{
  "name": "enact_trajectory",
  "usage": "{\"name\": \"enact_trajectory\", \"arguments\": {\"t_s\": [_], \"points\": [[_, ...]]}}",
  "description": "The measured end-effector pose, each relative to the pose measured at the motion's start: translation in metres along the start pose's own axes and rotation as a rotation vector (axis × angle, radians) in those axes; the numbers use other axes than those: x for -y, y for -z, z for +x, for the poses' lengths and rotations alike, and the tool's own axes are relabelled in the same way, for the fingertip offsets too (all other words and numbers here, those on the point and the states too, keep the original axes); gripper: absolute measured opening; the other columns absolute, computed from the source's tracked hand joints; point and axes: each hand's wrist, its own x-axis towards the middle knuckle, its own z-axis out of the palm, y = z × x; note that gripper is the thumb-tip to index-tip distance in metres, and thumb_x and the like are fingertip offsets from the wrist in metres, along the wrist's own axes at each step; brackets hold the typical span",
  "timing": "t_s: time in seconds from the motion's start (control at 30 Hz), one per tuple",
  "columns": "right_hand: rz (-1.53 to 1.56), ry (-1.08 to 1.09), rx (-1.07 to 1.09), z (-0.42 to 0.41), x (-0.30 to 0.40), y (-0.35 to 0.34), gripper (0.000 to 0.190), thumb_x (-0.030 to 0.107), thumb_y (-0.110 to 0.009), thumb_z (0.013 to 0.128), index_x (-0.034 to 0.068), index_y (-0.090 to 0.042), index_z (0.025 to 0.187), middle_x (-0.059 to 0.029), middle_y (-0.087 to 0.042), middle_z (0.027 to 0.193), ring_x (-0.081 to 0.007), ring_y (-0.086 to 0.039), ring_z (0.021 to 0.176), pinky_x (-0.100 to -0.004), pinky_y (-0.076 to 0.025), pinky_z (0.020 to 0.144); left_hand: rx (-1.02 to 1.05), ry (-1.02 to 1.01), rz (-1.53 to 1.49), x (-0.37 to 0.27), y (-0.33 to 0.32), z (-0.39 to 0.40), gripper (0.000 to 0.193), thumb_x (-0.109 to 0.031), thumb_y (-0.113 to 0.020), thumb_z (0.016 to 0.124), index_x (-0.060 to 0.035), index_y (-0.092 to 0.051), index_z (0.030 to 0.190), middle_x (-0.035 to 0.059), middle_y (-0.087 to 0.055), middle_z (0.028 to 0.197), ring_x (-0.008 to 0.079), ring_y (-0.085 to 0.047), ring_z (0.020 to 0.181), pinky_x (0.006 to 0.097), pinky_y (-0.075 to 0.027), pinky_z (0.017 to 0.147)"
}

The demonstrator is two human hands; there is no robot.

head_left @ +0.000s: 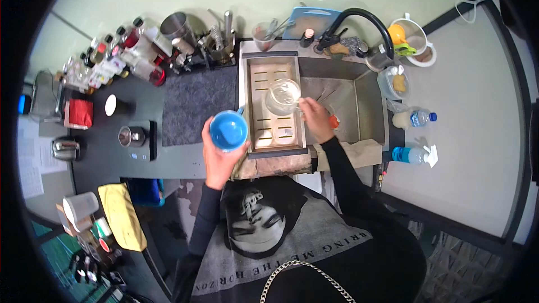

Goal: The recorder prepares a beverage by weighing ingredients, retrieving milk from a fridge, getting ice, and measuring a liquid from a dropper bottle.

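My left hand (221, 162) grips a blue cup (228, 130) from below and the sides. The cup tilts toward me, so its glossy inside shows, and its handle points to the upper right. In my right hand (316, 118) is the handle of a clear glass pitcher (283, 99). It is over the slotted drain tray (276, 67) set in the left part of the sink; whether it touches the tray I cannot tell. The steel basin (337, 92) is to the right, with a small red thing (334, 121) partly hidden behind my right hand.
A black faucet (362, 14) arches over the basin. Left of the sink lie a dark towel mat (198, 105) and a digital scale (145, 141) bearing a metal pitcher (131, 136). Syrup bottles (147, 67) line the back. A blue spray bottle (410, 155) is at the right.
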Motion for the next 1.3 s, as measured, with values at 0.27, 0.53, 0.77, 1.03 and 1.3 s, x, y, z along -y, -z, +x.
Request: {"name": "enact_trajectory", "arguments": {"t_s": [0.27,0.53,0.77,1.03,1.3], "points": [[-0.178,-0.093,-0.177,0.052,-0.073,-0.067,0.039,0.041,-0.053,0.100,0.004,-0.061,0.089,-0.0114,-0.061,0.071,-0.0199,-0.060,0.061,-0.0381,-0.046,0.060,0.048,0.091,0.001,0.004,0.009,-0.031,0.097,-0.017,-0.090,0.071,-0.0031,-0.032,0.147,0.0145,-0.045,0.140,0.0247,-0.048,0.128,0.0378,-0.039,0.108],[-0.170,0.020,0.001,0.053,-0.072,-0.055,0.034,0.036,-0.059,0.096,0.003,-0.064,0.090,-0.0203,-0.065,0.084,-0.0390,-0.064,0.082,-0.0443,-0.049,0.073,0.033,0.098,-0.016,0.003,0.009,-0.023,0.100,-0.012,-0.089,0.069,-0.0023,-0.029,0.148,0.0154,-0.043,0.141,0.0256,-0.046,0.130,0.0382,-0.036,0.111],[-0.542,0.500,-0.763,0.155,-0.012,0.078,0.026,0.021,-0.058,0.096,0.006,-0.063,0.117,-0.0196,-0.062,0.106,-0.0395,-0.061,0.101,-0.0479,-0.049,0.086,0.061,0.076,-0.007,0.002,0.006,-0.019,0.096,-0.014,-0.088,0.072,-0.0020,-0.031,0.148,0.0154,-0.043,0.141,0.0253,-0.045,0.130,0.0380,-0.035,0.111],[-0.919,0.284,-0.640,0.224,0.020,0.120,0.032,0.028,-0.050,0.101,0.021,-0.056,0.131,-0.0182,-0.059,0.113,-0.0408,-0.064,0.099,-0.0530,-0.051,0.083,0.114,0.042,0.015,0.005,0.002,-0.023,0.100,-0.017,-0.090,0.069,-0.0038,-0.031,0.148,0.0146,-0.042,0.142,0.0251,-0.045,0.130,0.0379,-0.035,0.111],[-0.488,0.687,-0.910,0.174,-0.028,0.117,0.023,0.025,-0.052,0.100,0.010,-0.060,0.116,-0.0133,-0.062,0.099,-0.0329,-0.066,0.087,-0.0479,-0.053,0.075,0.115,0.051,0.019,0.004,0.000,-0.022,0.101,-0.018,-0.091,0.068,-0.0014,-0.030,0.147,0.0162,-0.044,0.139,0.0254,-0.047,0.128,0.0377,-0.037,0.109]]}}
